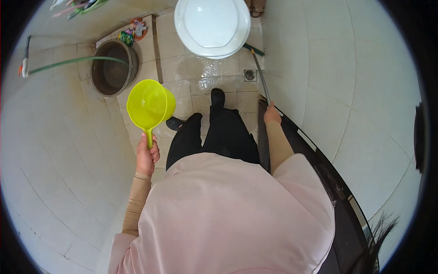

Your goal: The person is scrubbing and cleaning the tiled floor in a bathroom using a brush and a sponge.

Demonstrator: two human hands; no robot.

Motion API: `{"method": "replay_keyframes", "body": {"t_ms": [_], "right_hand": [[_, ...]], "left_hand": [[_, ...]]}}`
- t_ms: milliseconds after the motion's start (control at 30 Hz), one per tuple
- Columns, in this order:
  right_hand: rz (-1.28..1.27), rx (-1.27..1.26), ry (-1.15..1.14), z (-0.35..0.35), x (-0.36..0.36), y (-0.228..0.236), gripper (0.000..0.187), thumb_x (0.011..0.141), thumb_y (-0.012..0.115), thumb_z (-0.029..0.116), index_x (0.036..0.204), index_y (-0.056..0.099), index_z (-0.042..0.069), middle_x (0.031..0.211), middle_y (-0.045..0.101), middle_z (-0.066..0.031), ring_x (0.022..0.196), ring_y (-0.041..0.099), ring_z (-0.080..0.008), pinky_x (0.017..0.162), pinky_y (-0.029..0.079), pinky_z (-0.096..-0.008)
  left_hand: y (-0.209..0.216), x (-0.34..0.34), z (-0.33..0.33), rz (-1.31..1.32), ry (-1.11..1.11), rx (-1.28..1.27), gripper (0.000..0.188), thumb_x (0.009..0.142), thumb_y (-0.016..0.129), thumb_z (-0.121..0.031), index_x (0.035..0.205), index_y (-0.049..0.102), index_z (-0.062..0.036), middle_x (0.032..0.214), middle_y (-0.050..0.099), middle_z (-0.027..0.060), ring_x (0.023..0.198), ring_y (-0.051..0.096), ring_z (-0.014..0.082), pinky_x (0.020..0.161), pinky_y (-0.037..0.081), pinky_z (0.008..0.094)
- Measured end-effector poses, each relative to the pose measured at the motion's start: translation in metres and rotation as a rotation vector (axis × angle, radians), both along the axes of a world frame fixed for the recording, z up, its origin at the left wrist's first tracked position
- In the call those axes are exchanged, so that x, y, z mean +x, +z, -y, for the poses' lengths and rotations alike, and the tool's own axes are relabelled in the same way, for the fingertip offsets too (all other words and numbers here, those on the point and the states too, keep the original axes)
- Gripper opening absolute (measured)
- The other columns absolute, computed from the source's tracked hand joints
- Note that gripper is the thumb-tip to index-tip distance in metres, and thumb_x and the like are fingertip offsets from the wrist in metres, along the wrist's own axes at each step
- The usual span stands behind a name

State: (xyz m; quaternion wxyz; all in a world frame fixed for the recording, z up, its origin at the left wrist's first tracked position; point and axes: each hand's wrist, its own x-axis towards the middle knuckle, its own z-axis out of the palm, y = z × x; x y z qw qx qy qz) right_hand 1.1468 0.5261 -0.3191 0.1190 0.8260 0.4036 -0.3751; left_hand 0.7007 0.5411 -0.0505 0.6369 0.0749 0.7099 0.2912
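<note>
My left hand [146,157] is closed round the short handle of a yellow-green water dipper [147,102], its bowl tipped up toward me so the inside shows. In my right hand [272,114] is the grey stick of a floor brush [261,75]. The brush's dark green head rests on the floor tiles beside the toilet, partly hidden behind it. The white toilet [212,25] has its lid down at the far middle.
A dark bucket [132,68] stands at the far left, with a green hose [77,63] running into it from a wall tap [24,68]. Colourful packets [134,32] lie behind it. Wet tiles [210,68] shine ahead of my feet, near a floor drain [249,75]. A dark door [319,182] is close on my right.
</note>
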Motion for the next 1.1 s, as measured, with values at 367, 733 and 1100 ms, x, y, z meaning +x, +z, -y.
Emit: {"method": "replay_keyframes", "body": {"t_ms": [367, 733, 1100], "right_hand": [[-0.093, -0.352, 0.91, 0.012, -0.225, 0.013, 0.033, 0.091, 0.05, 0.018, 0.12, 0.057, 0.004, 0.104, 0.066, -0.0176, 0.093, 0.064, -0.0326, 0.086, 0.047, -0.0443], [-0.853, -0.132, -0.671, 0.012, -0.496, 0.002, 0.038, 0.095, 0.046, 0.02, 0.13, 0.034, 0.01, 0.071, 0.044, -0.0059, 0.049, 0.042, -0.0161, 0.042, 0.037, -0.0329], [-0.06, 0.211, 0.546, -0.009, -0.494, 0.088, 0.036, 0.095, 0.04, 0.015, 0.129, 0.039, 0.003, 0.099, 0.064, -0.0262, 0.085, 0.066, -0.0395, 0.074, 0.051, -0.0503]], "left_hand": [[-0.009, -0.154, 0.092, 0.006, 0.172, 0.013, 0.039, 0.101, 0.037, -0.047, 0.094, 0.05, -0.0106, 0.055, 0.03, -0.0063, 0.039, 0.02, 0.0045, 0.036, 0.018, 0.0214], [-0.082, -0.314, 0.206, 0.055, 0.369, 0.043, 0.035, 0.1, 0.041, -0.043, 0.094, 0.052, -0.0103, 0.054, 0.032, -0.0059, 0.039, 0.022, 0.0042, 0.036, 0.018, 0.0215], [-0.084, -0.392, 0.264, -0.006, 0.642, 0.112, 0.035, 0.1, 0.041, -0.044, 0.096, 0.05, -0.0104, 0.057, 0.033, -0.0046, 0.041, 0.025, 0.0047, 0.037, 0.02, 0.0218]]}}
